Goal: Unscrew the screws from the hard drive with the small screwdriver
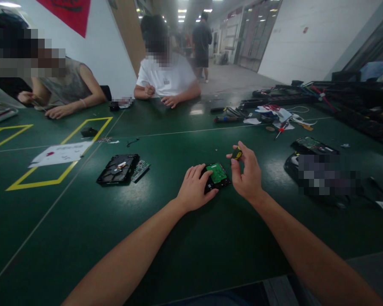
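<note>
A hard drive [217,173] with a green circuit board facing up lies on the green table in front of me. My left hand [196,187] grips it from the left, fingers across its far side and thumb along the near edge. Just right of the drive and a little above it, my right hand [247,174] is closed around the black-and-yellow handle of a screwdriver [237,153]. Most of its shaft is hard to make out. To the left sits another hard drive [118,169], black casing up, with a loose circuit board [141,171] beside it.
Another drive [315,145] lies at the right, behind a dark object [293,163] that is partly blurred. Cables and tools [274,114] clutter the back right, including a red screwdriver [281,130]. A white sheet [62,154] lies left. Two people sit across the table.
</note>
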{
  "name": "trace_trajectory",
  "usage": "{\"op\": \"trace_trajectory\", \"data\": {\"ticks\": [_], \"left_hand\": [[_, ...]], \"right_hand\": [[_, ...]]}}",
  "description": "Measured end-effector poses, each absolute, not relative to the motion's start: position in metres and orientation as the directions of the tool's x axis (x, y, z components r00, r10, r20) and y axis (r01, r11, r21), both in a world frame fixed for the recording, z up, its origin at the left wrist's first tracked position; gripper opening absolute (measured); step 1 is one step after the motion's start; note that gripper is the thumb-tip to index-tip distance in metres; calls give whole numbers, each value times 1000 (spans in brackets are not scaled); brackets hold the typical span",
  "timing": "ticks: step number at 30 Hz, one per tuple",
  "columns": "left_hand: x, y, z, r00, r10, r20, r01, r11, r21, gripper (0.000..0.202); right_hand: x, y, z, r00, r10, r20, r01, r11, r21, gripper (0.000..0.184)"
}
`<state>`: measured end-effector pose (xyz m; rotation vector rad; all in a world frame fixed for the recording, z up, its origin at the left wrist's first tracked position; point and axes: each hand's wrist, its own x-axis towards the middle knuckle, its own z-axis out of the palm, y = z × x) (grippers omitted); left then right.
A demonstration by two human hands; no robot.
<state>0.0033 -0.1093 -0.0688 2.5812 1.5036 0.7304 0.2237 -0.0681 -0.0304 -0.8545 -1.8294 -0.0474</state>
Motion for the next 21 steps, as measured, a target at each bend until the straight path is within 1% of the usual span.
{"op": "trace_trajectory", "data": {"ticks": [2,5,13,16,18,21], "left_hand": [[3,-109,-69,413,836,362,806,-521,283,65],[3,-109,-70,411,837,361,806,-519,285,65],[3,-109,-70,412,838,358,806,-519,285,66],[3,-109,-69,412,837,360,801,-521,293,65],[4,-110,-68,410,837,363,799,-521,300,64],[4,-110,-68,408,839,361,800,-519,302,64]], "right_hand": [[224,-68,-30,-175,529,830,571,742,-352,59],[224,-69,-28,-159,506,848,620,719,-313,56],[223,-72,-25,-136,491,860,651,699,-296,57],[222,-72,-25,-143,492,859,654,698,-292,60],[221,-72,-26,-158,501,851,641,708,-298,63],[222,-70,-28,-159,538,828,615,709,-344,64]]}}
